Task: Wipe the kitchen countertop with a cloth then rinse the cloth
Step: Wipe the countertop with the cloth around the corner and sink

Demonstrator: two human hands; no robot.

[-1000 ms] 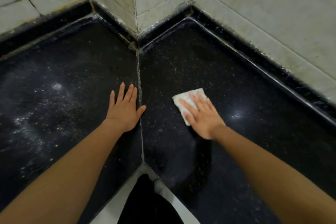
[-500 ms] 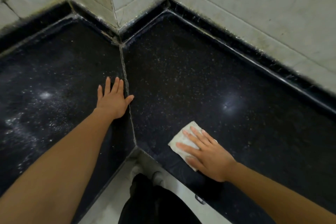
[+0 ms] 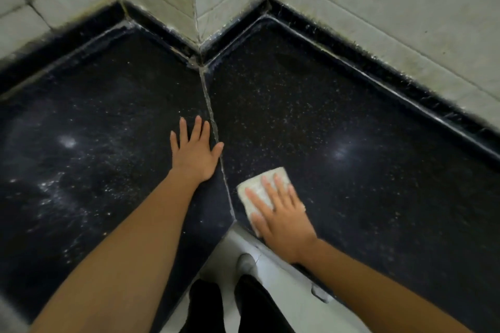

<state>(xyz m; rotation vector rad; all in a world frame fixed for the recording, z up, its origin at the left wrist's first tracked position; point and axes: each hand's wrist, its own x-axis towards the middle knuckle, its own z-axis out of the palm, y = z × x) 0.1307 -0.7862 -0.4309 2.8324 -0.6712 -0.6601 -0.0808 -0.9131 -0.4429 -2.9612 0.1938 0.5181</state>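
The small folded white cloth (image 3: 263,186) lies on the shiny black stone bench (image 3: 351,121), near its front edge. The right hand (image 3: 281,213) presses it flat, fingers (image 3: 278,184) spread. The left hand (image 3: 194,154) rests open, just left. Pulled nearer, the cloth might slip off the edge.

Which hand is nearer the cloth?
Right. The right hand lies flat on the cloth, pressing it to the countertop. The left hand rests bare on the slab across the seam.
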